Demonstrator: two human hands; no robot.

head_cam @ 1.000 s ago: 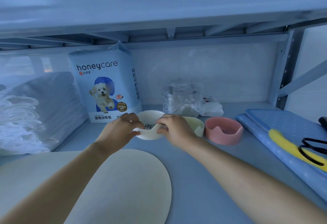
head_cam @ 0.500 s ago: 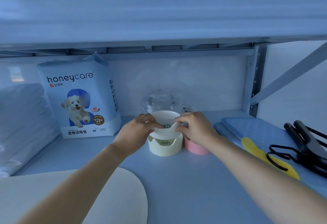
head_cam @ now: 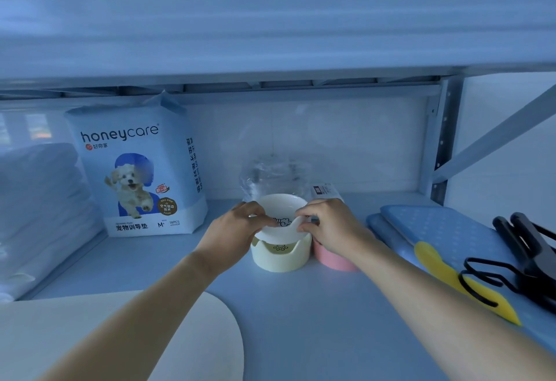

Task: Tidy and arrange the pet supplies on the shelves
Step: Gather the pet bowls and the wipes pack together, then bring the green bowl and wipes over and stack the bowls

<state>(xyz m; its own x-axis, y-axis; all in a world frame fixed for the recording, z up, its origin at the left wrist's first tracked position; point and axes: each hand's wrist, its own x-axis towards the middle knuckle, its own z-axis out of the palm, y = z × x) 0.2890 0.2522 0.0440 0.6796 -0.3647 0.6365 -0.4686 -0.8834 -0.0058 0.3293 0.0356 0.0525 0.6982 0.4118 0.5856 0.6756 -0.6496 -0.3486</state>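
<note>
The left hand [head_cam: 237,230] and right hand [head_cam: 331,227] each pinched the near rim of the white bowl [head_cam: 279,207], one on either side. The bowl sat tilted directly over the cream stand [head_cam: 279,261] on the shelf [head_cam: 301,320]. Seating it appeared to call for a straight-down move.

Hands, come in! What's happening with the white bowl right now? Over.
Both busy: left hand and right hand pinch white bowl by its rim. Bowl tilted atop cream base. Beside it, pink base, partly behind right hand.
</note>
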